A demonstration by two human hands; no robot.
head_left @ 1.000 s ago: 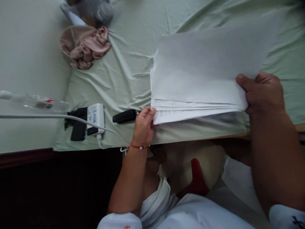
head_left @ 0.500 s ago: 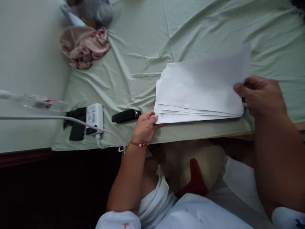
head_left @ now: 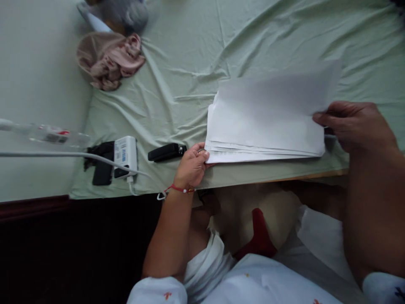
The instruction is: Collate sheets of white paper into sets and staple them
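A stack of white paper sheets (head_left: 247, 157) lies at the front edge of the green-covered surface, its sheets slightly fanned. My left hand (head_left: 193, 165), with a red string bracelet at the wrist, pinches the stack's near left corner, thumb on top. On the other side, my right hand (head_left: 354, 124) is closed on the right edge of the top sheet of paper (head_left: 278, 99), whose far right part is lifted and blurred. Faint print shows on sheets beneath. A black stapler (head_left: 167, 152) rests just left of my left hand, apart from it.
Left of the stapler are a white power bank (head_left: 125, 154) with a cable, a black phone-like object (head_left: 103, 171) and a clear plastic bottle (head_left: 57, 135). Crumpled pink cloth (head_left: 117, 61) lies at the back left. The sheet's front edge (head_left: 303, 176) runs above my legs.
My right hand has moved slightly right, drawing the top sheet rightward across the stack. My left hand keeps its hold on the corner.
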